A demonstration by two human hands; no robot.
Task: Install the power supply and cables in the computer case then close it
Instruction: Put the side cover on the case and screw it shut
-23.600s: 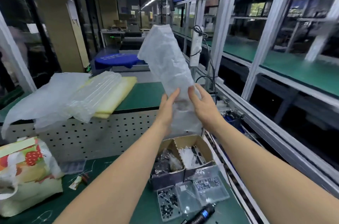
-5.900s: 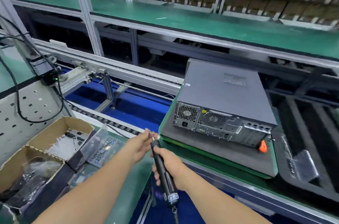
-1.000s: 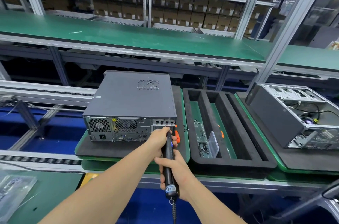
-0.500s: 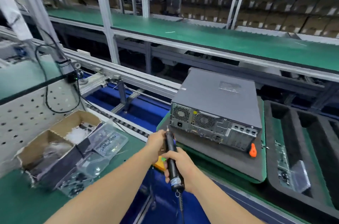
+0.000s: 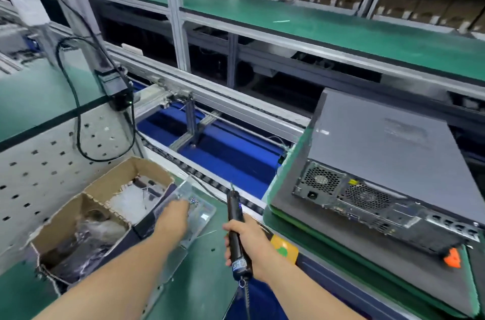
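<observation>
The grey computer case (image 5: 380,151) lies closed on a dark foam pad (image 5: 328,235) at the right, its rear panel with fan grilles facing me. My right hand (image 5: 252,243) grips a black electric screwdriver (image 5: 236,230) upright, bit pointing up, left of the case. My left hand (image 5: 174,217) reaches down into a clear plastic screw tray (image 5: 202,212) on the green bench; its fingertips are blurred, so I cannot tell whether they hold anything.
A cardboard box (image 5: 105,204) with white ties and bagged parts sits at the lower left beside a perforated panel (image 5: 47,162). A black cable (image 5: 76,115) loops down from a mounted unit. The conveyor rails (image 5: 223,99) cross behind, over a blue gap.
My left hand has left the screwdriver's tip and moved left into the clear tray. The view swung left, so the case sits further right. My right hand still grips the screwdriver.
</observation>
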